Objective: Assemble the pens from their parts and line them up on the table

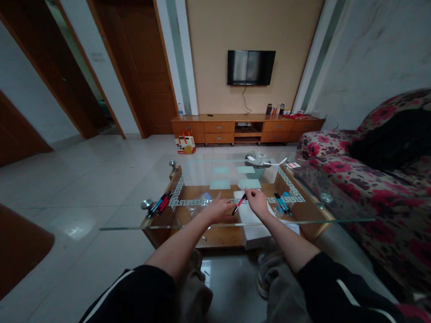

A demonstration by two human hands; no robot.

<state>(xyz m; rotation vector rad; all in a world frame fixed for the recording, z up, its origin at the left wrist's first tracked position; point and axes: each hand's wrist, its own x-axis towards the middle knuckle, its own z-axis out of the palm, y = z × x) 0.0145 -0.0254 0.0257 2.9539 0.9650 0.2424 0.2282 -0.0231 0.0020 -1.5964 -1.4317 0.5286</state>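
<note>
Head view: hands' (256, 200) grip hides red pen (239, 204) ends.

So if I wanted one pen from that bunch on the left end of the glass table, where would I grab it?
Probably the near tips of the pens, from above: they lie flat, side by side, slanting towards the table's near edge, leaving only ends free.

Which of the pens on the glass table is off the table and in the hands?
The red pen, held between the left hand and right hand. The other pens lie in a left-edge cluster and a right pair.
</note>
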